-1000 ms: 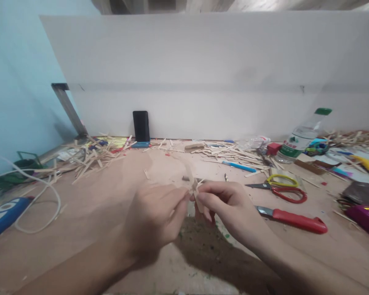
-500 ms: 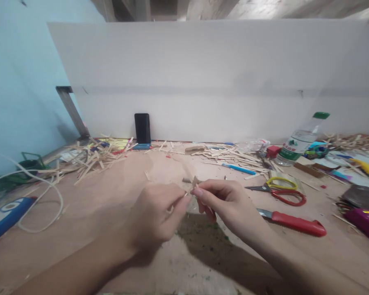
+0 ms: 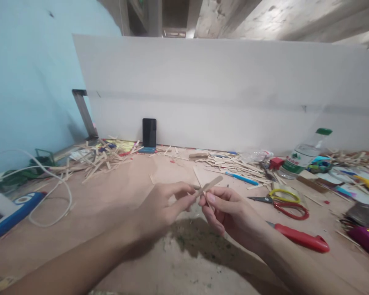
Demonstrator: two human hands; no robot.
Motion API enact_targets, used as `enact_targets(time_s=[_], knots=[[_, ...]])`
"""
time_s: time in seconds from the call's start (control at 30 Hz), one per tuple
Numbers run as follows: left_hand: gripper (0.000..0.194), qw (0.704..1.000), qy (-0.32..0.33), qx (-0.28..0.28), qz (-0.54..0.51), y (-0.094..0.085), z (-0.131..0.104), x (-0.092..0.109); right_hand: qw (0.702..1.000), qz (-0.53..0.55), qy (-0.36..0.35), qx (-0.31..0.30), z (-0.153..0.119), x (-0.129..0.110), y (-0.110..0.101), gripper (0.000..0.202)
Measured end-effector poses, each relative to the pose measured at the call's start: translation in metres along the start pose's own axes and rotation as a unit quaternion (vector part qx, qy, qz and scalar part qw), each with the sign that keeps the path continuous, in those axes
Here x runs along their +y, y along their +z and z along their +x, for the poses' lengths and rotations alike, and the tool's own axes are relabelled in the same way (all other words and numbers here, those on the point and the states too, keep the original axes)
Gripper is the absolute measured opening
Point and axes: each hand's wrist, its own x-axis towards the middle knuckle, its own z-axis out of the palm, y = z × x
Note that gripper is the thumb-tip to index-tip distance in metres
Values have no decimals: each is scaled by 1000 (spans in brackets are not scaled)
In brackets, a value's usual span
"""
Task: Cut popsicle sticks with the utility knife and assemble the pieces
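Note:
My left hand (image 3: 162, 209) and my right hand (image 3: 230, 213) meet above the middle of the wooden table (image 3: 110, 196). Between their fingertips is a flat wooden craft stick (image 3: 209, 185), angled up to the right, with a thinner splinter (image 3: 198, 178) crossing it. My left thumb and forefinger pinch the stick's lower end. My right fingers pinch the splinter just below the stick. A dark stained patch of table (image 3: 197, 241) lies under the hands.
Red and yellow scissors (image 3: 283, 200) and a red-handled knife (image 3: 301, 238) lie right of my hands. A plastic bottle (image 3: 304, 153), a blue pen (image 3: 241, 178) and stick piles (image 3: 101, 157) lie farther back. A black phone (image 3: 149, 132) leans on the white board. A white cable (image 3: 49, 192) loops at left.
The head camera tilted up and the view shifted. The hands turned the small piece so the flat stick now points up and right, plainly visible between the fingertips.

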Motion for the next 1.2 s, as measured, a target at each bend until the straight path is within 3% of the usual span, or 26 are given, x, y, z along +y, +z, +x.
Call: enact_targets(time_s=[0.17,0.33,0.5,0.77,0.87,1.0,1.1,1.2], knots=[[19,998,-29,44,-33,3,0,-1,999,-29,-2,17,1,0,-1,34],[16,994,-37,26,-100,3,0,-3,990,-137,-33,9,1,0,-1,37],[18,997,-6,36,-64,3,0,1,968,-242,-62,31,-1,-2,2,49],[5,999,22,29,-29,0,0,3,940,-322,-107,43,-6,-6,6,56],[7,998,4,35,-43,1,0,0,950,-295,-96,33,-6,-5,5,57],[17,997,-11,26,-68,3,-1,-2,985,-157,-69,12,-4,-2,2,46],[17,999,6,37,-37,2,-1,-2,995,-87,-39,-15,-4,-3,1,41],[17,999,31,43,-14,1,-1,-2,996,-82,-29,-15,-3,-3,0,41]])
